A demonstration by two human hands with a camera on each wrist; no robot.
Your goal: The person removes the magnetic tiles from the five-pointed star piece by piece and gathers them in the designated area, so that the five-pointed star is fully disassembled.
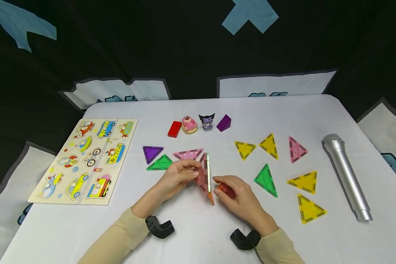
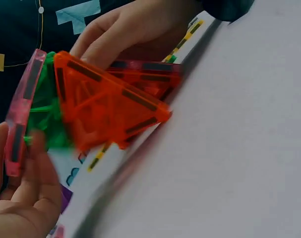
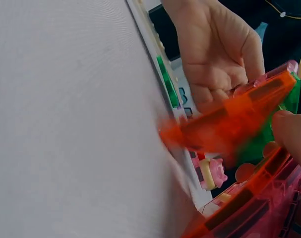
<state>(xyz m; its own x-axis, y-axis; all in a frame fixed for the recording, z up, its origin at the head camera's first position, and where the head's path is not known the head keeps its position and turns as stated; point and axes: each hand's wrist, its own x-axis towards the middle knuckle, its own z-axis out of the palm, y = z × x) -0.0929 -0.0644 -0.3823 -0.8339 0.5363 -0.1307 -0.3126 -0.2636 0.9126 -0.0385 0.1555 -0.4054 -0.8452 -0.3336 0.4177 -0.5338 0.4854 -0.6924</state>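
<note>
Aslant lengthwise, orange triangle (image 2: 103,106), tip downward

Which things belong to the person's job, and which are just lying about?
In use:
pink tiles in the left hand
red piece in the right hand
probably also the loose triangular tiles

Seemingly lying about:
puzzle board
silver microphone
pink figurine
dark figurine
red block
purple piece

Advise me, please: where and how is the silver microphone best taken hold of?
Probably by the middle of the handle, from above, closing across its width: the silver microphone lies on its side on the table, its long round handle nearer, grille head at the far end.
</note>
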